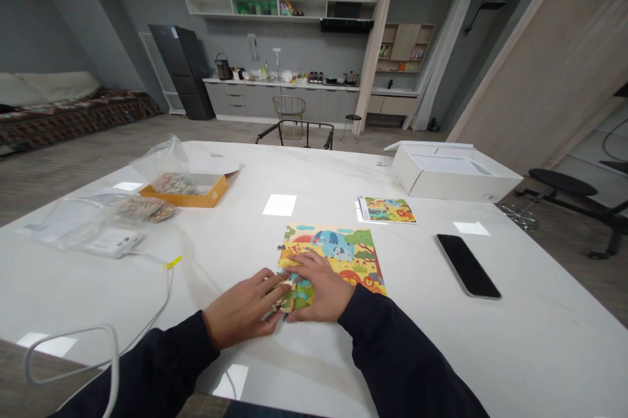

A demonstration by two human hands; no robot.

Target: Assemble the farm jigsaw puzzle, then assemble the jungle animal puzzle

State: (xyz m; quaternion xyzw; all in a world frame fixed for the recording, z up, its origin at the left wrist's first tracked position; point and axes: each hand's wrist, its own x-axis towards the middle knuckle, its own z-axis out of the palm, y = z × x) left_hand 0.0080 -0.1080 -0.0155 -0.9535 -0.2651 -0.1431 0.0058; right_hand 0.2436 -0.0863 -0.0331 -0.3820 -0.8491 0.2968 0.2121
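The left hand (240, 309) pinches a loose jigsaw piece (299, 295) at the near edge of the animal jigsaw puzzle (338, 251), mid-worktop (515, 352), while the right hand (314, 287) lies spread beside it, pressing down on the pieces.

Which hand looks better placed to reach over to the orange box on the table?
Left, probably. The left hand sits on the box's side of the animal jigsaw puzzle, closer to the orange box, while the right hand lies over the puzzle, farther away.
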